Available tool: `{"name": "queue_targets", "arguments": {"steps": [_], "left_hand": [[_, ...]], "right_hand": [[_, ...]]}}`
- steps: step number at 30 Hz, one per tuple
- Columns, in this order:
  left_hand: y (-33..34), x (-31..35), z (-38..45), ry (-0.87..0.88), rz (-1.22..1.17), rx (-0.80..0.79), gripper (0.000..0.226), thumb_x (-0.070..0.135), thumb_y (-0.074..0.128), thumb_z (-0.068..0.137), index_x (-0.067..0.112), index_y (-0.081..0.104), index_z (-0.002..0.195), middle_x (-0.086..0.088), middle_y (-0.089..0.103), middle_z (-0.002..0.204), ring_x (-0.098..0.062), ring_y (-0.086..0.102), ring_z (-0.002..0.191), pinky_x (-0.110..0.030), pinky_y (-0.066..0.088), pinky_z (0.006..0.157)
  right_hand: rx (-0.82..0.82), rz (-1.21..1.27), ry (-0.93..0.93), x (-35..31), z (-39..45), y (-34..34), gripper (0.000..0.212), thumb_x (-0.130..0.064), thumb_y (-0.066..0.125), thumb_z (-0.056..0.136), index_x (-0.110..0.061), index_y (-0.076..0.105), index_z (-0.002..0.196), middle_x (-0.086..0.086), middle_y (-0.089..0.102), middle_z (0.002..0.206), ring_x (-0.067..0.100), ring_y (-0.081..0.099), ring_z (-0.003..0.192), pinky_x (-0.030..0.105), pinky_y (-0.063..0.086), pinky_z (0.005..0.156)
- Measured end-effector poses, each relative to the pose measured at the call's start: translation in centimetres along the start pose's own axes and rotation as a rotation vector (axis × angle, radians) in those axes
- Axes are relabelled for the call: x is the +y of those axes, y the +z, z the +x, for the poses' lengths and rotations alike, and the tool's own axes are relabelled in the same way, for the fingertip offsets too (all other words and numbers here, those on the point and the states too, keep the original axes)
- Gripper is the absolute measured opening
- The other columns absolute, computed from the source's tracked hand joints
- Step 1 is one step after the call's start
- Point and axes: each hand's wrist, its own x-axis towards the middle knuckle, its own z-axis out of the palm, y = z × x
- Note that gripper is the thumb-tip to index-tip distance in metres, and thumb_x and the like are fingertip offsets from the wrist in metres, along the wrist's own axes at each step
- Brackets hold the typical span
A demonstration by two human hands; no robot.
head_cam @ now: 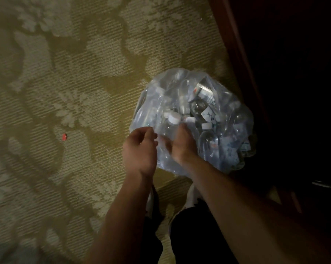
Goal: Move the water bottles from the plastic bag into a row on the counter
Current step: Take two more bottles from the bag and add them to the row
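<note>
A clear plastic bag [235, 130] full of several water bottles sits on the carpet against dark furniture. One clear water bottle [168, 128] with a white cap stands up at the bag's near left side. My right hand [180, 144] is wrapped around this bottle from the right. My left hand [139, 149] is at the bag's left edge, fingers curled and pinching the thin plastic next to the bottle. More bottles [206, 138] with white caps and labels lie jumbled deeper in the bag. The counter is out of view.
Patterned green-beige carpet [65, 82] covers the floor to the left. A small red scrap [64, 137] lies on it. Dark wooden furniture [242, 54] runs along the right side, in shadow. My legs and shoes [191, 195] are below the bag.
</note>
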Motion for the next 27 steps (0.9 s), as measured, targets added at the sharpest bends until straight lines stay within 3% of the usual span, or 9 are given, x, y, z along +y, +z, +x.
{"name": "queue_targets", "arguments": {"steps": [3, 5, 9, 12, 16, 19, 21, 24, 27], "left_hand": [[0.8, 0.4, -1.3, 0.155, 0.217, -0.065, 0.026, 0.016, 0.055, 0.091, 0.02, 0.072, 0.111, 0.004, 0.075, 0.102, -0.01, 0.07, 0.084, -0.03, 0.058, 0.081], [1.8, 0.6, -2.2, 0.216, 0.338, -0.17, 0.036, 0.006, 0.054, 0.093, 0.018, 0.067, 0.124, 0.002, 0.071, 0.116, -0.007, 0.068, 0.088, -0.024, 0.055, 0.079], [3.2, 0.8, -3.1, 0.445, 0.689, -0.299, 0.056, 0.009, 0.061, 0.089, 0.018, 0.052, 0.144, -0.003, 0.054, 0.142, -0.026, 0.048, 0.128, -0.038, 0.042, 0.106], [3.2, 1.1, -3.7, 0.576, 0.959, -0.313, 0.075, 0.031, 0.07, 0.085, 0.021, 0.039, 0.152, -0.001, 0.047, 0.149, -0.029, 0.036, 0.136, -0.042, 0.034, 0.105], [3.0, 0.2, -3.0, 0.517, 0.82, -0.194, 0.074, 0.05, 0.073, 0.076, 0.019, 0.05, 0.14, -0.002, 0.058, 0.134, -0.028, 0.054, 0.124, -0.045, 0.042, 0.101], [2.3, -0.1, -1.5, 0.281, 0.452, -0.169, 0.063, 0.05, 0.083, 0.071, 0.022, 0.062, 0.122, 0.002, 0.072, 0.11, -0.016, 0.07, 0.096, -0.041, 0.057, 0.087], [1.9, 0.1, -0.9, 0.138, 0.295, -0.151, 0.048, 0.047, 0.083, 0.074, 0.024, 0.068, 0.113, 0.008, 0.075, 0.097, -0.005, 0.071, 0.085, -0.031, 0.059, 0.078], [1.8, -0.1, 0.2, 0.079, 0.206, -0.155, 0.045, 0.054, 0.078, 0.074, 0.028, 0.072, 0.11, 0.01, 0.076, 0.095, -0.007, 0.073, 0.085, -0.027, 0.056, 0.069], [1.8, -0.5, 1.0, 0.062, 0.212, -0.177, 0.049, 0.06, 0.077, 0.071, 0.029, 0.072, 0.109, 0.009, 0.077, 0.096, -0.011, 0.074, 0.088, -0.033, 0.059, 0.076]], "right_hand": [[0.113, 0.186, -0.012, 1.3, -1.7, -2.8, 0.063, -0.031, 0.077, 0.082, -0.008, 0.044, 0.13, 0.008, 0.06, 0.125, 0.024, 0.059, 0.113, 0.042, 0.05, 0.096], [0.195, 0.289, 0.021, 1.7, -3.0, -5.3, 0.064, -0.035, 0.078, 0.079, -0.01, 0.047, 0.129, 0.008, 0.063, 0.124, 0.023, 0.061, 0.113, 0.037, 0.051, 0.096], [0.287, 0.535, 0.05, 1.5, -5.2, -9.0, 0.066, -0.043, 0.082, 0.073, -0.018, 0.051, 0.125, -0.002, 0.067, 0.116, 0.013, 0.066, 0.105, 0.032, 0.055, 0.09], [0.289, 0.579, 0.02, 0.6, -6.7, -9.9, 0.064, -0.043, 0.083, 0.07, -0.023, 0.054, 0.124, -0.009, 0.069, 0.113, 0.003, 0.067, 0.101, 0.027, 0.055, 0.089], [0.24, 0.573, 0.026, -0.7, -7.9, -8.5, 0.055, -0.067, 0.069, 0.068, -0.026, 0.057, 0.103, -0.011, 0.068, 0.097, 0.006, 0.067, 0.086, 0.031, 0.055, 0.077], [0.095, 0.744, 0.137, -0.1, -6.4, -7.7, 0.055, -0.069, 0.045, 0.088, -0.018, 0.064, 0.095, 0.001, 0.069, 0.089, 0.013, 0.064, 0.075, 0.031, 0.05, 0.067], [0.128, 0.585, 0.151, 0.7, -4.3, -7.4, 0.041, -0.052, 0.046, 0.097, -0.016, 0.065, 0.1, 0.005, 0.07, 0.096, 0.018, 0.066, 0.084, 0.034, 0.052, 0.072], [0.206, 0.117, 0.069, 2.2, -0.7, -7.1, 0.024, -0.033, 0.052, 0.096, -0.013, 0.062, 0.105, 0.008, 0.063, 0.109, 0.026, 0.062, 0.1, 0.028, 0.043, 0.075], [0.168, -0.321, 0.127, 2.8, 0.8, -7.2, 0.048, -0.044, 0.049, 0.098, -0.008, 0.052, 0.13, 0.012, 0.053, 0.132, 0.03, 0.058, 0.114, 0.032, 0.04, 0.079]]}}
